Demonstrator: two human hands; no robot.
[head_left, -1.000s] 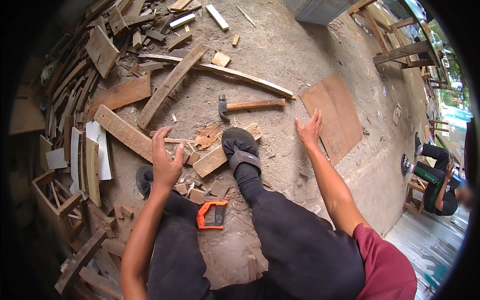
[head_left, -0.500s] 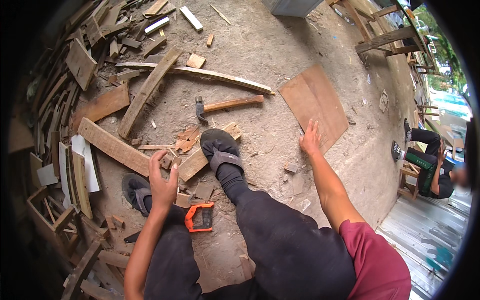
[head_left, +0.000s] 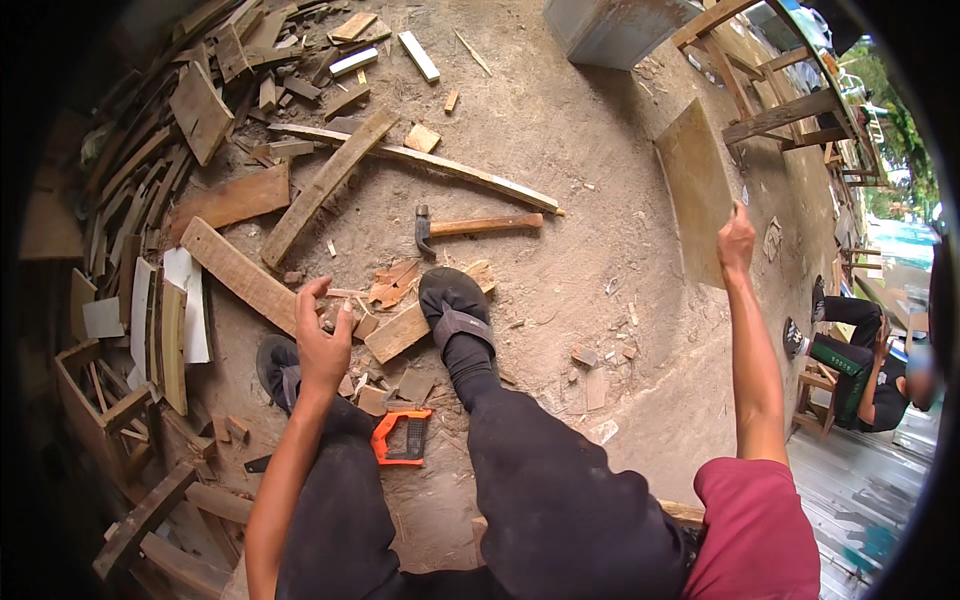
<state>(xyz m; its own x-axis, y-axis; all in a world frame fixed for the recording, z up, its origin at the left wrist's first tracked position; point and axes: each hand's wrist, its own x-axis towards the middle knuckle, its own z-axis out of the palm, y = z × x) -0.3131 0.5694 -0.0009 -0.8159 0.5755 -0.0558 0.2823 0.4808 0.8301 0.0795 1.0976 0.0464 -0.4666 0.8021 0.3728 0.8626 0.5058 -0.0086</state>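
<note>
Dusty brown ground (head_left: 560,120) spreads out beneath you, with a tangled heap of weathered scrap timber (head_left: 200,110) along its left side. At your lower right lies a silvery ridged metal sheet (head_left: 875,490), and beyond it a person in dark clothes (head_left: 850,365) sits on a small wooden stool (head_left: 815,400). Your legs, in black trousers (head_left: 570,480), stretch forward from the lower edge.

Next in size comes the thin, flat brown wooden board (head_left: 693,190), out to your right and tilted; you cannot tell whether its far edge touches the ground. Your right hand (head_left: 737,240) is clamped on its near right edge, with the arm extended. Ahead of you, a rough brown plank (head_left: 325,190) lies across a long, narrow wooden strip (head_left: 470,176).

Your left hand (head_left: 326,342) hangs above your left leg, its thumb and fingers apart and gripping nothing. Forward of your right foot rests a claw hammer with a brown wooden handle (head_left: 485,226), its dark head to the left. Under that foot's black shoe (head_left: 455,303) sits a short, light-brown wood block (head_left: 397,334). Between your legs is an orange-framed saw handle (head_left: 384,437), near small wood offcuts (head_left: 415,385).
</note>
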